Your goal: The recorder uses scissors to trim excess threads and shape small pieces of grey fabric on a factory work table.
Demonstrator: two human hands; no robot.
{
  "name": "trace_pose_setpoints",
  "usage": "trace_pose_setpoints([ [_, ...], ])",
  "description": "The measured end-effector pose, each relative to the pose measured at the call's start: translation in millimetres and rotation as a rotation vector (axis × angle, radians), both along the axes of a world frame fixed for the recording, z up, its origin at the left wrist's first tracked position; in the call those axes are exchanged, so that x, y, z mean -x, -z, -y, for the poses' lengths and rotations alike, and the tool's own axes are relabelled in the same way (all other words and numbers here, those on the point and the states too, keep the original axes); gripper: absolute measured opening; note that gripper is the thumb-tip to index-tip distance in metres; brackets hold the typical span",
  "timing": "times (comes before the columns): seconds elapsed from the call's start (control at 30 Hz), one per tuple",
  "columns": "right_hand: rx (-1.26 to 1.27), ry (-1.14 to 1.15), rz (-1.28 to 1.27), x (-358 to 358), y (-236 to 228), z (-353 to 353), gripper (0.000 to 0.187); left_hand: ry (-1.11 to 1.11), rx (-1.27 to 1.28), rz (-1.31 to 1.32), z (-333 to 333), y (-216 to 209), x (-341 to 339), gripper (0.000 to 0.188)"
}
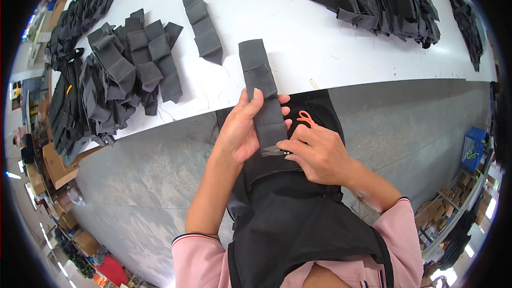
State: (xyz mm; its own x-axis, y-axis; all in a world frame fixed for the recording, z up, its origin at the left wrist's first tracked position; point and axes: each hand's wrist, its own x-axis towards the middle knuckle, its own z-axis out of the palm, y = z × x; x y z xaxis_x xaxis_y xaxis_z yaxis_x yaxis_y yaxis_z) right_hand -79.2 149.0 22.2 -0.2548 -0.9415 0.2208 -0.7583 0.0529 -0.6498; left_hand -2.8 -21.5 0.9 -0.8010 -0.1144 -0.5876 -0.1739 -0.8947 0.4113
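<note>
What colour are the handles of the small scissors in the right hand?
Orange scissors handles, seen in the head view.

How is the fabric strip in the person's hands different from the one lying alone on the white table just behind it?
The held strip is lifted off the table, gripped by the left hand, with the right hand working small scissors at its lower end. The lone strip lies flat and untouched. Both are dark grey, long and folded in segments.

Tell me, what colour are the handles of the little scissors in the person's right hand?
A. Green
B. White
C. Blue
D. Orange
D: an orange handle loop of the scissors sticks up above the right hand, whose fingers bring the blades to the lower end of the dark grey fabric strip that the left hand holds.
</note>
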Motion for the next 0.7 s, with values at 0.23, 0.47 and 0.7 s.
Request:
trace_pose_setpoints([
  [0.23, 0.054, -0.033, -0.072, 3.3, 0.4, -0.8, 0.024, 0.031, -0.037, 0.006, 1.0, 4.3, 2.2, 0.035],
  [0.47, 0.055, -0.088, -0.174, 7.0, -1.7, -1.4, 0.029, 0.036, -0.088, 0.004, 0.0, 5.2, 4.2, 0.034],
  [0.7, 0.014, -0.069, 0.112, 9.9, -5.0, -16.4, 0.031, 0.027, -0.131, -0.013, -0.4, 4.2, 3.4, 0.035],
])
